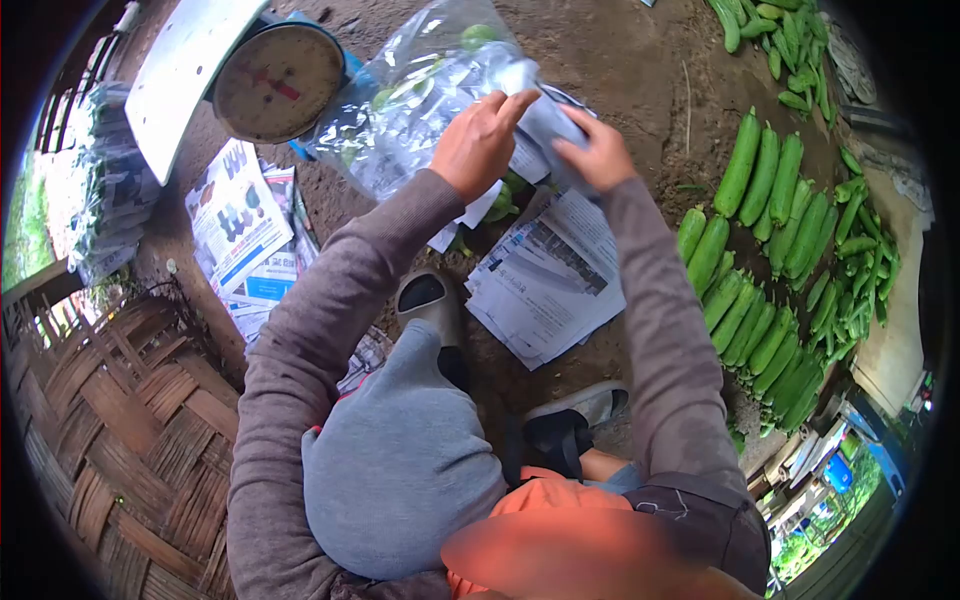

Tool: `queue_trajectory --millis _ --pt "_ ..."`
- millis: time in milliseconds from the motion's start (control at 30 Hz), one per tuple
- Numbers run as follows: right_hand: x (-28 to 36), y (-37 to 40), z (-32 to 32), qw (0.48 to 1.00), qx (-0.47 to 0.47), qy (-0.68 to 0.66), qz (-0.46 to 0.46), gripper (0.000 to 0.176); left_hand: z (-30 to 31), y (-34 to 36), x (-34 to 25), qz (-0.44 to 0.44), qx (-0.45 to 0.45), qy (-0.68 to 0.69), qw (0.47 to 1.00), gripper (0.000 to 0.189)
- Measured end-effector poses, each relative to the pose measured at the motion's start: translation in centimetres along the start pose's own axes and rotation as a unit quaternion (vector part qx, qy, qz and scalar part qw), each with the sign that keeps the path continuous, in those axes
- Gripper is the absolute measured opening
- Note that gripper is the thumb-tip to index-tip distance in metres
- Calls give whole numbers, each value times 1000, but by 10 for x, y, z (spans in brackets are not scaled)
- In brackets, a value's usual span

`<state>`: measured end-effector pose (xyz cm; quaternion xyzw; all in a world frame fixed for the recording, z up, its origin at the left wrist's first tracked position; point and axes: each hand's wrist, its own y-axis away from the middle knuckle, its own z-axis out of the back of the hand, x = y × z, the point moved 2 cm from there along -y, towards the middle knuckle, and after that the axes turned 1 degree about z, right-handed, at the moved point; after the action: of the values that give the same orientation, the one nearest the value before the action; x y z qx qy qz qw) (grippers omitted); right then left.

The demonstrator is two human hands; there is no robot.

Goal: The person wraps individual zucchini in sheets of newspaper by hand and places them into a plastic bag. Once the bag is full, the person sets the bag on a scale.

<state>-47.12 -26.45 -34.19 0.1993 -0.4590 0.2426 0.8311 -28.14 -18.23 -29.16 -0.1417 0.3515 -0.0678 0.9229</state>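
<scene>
My left hand (478, 140) is closed at the near edge of a clear plastic bag (405, 125), its fingers bent over the film. Green vegetables (478, 38) show through the plastic. My right hand (598, 150) grips a greyish newspaper wrap (556, 135), smeared by motion, beside the bag's opening. What the paper encloses, if anything, is hidden. Below the hands, a few green vegetables (503, 203) lie partly covered by paper. Printed newspaper sheets (548, 275) are stacked on the dirt floor between my feet and the bag.
A round-topped scale (278, 83) stands at upper left, next to a white board (185, 75). More newspaper (240, 225) lies below it. Rows of long green gourds (745, 325) and smaller green pods (860, 260) cover the ground at right. Woven bamboo (130, 420) is at left.
</scene>
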Motion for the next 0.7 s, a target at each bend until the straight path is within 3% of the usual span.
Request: queue_trajectory --millis 33,67,100,133,167,200,267,300,367,433,467,500,567,633,667,700 --pt "-3 -19 -10 999 -11 50 18 61 -2 2 -3 -13 8 7 1000 50" --pt "-11 -38 -25 997 -52 37 52 55 -3 3 -4 -29 15 17 999 49" --pt "-13 -58 -38 999 -10 33 16 43 -6 4 -6 -47 22 28 998 49" --pt "-14 -70 -47 993 -55 73 68 33 -8 5 -11 -43 23 42 998 47" --pt "-11 -74 -56 978 -133 130 94 31 -10 6 -11 -43 25 33 998 45" --pt "-16 -81 -68 981 -175 83 20 33 -10 6 -10 -53 36 34 997 42" --pt "-17 -70 -59 969 -206 133 34 38 -13 12 -7 -34 63 -3 997 42" --pt "-3 -52 -48 949 -183 225 120 41 -8 15 -17 -45 47 -32 997 45" --pt "16 -15 -1 953 -186 188 149 43 0 38 -42 -51 19 -168 984 53" --pt "-2 15 55 920 -250 261 154 33 -10 77 -50 -112 70 -198 971 51" --pt "-22 29 88 905 -291 267 157 31 -20 99 -49 -142 151 -174 963 47" --pt "-39 47 123 891 -317 308 105 31 -27 119 -51 -150 266 -105 946 45" --pt "-100 85 192 870 -364 323 -83 32 -55 164 -45 -185 374 -77 906 48" --pt "-134 111 240 815 -287 384 -325 52 -64 189 -45 -178 462 -85 865 55" --pt "-134 117 246 778 -243 418 -400 72 -71 196 -42 -183 471 -93 858 60" --pt "-141 118 247 768 -210 425 -430 75 -76 203 -38 -188 480 -103 851 65"
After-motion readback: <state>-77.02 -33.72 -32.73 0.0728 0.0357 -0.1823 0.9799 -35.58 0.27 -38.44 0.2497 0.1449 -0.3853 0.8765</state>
